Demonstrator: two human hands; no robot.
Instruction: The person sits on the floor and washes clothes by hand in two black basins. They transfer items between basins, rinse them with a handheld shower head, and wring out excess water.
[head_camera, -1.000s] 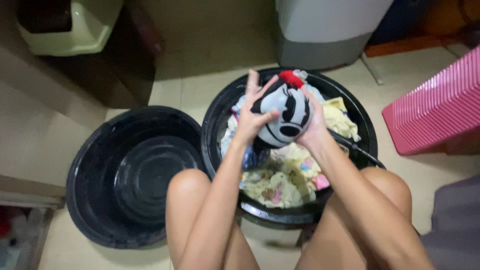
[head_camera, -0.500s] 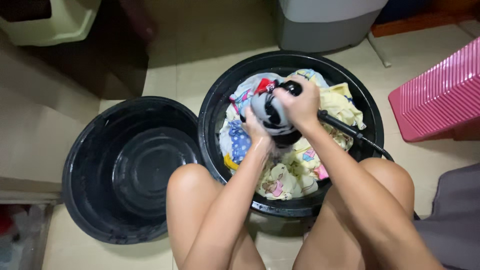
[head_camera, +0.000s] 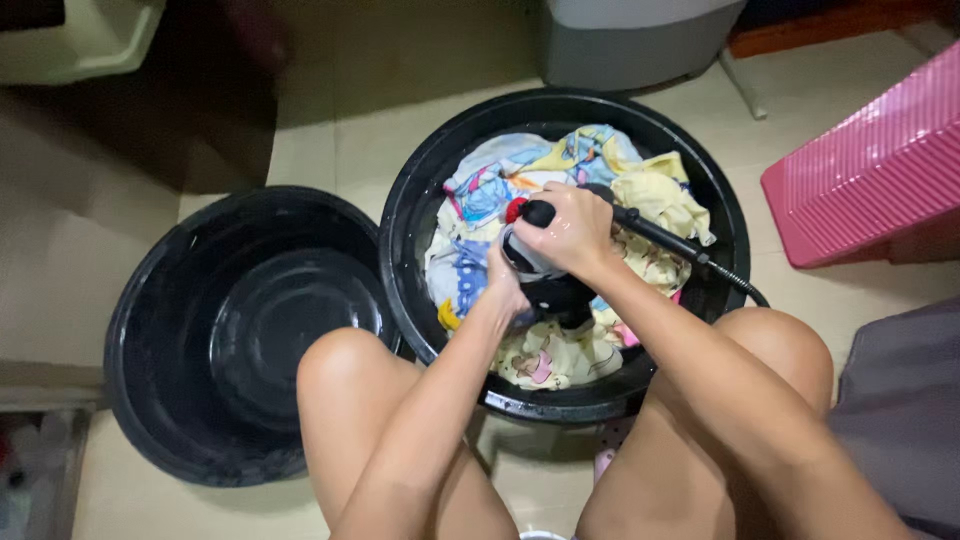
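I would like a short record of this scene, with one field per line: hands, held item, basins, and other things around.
left hand: left hand closed in a grip on the lower side of the black, white and red cloth item
right hand: right hand closed over the top of the same item
held item: bunched up, above the pile of pastel printed clothes
right basin: round black plastic basin holding the clothes; a black hose lies across its rim
left basin: second round black basin, no clothes inside
around: pink ribbed plastic stool, beige tiled floor
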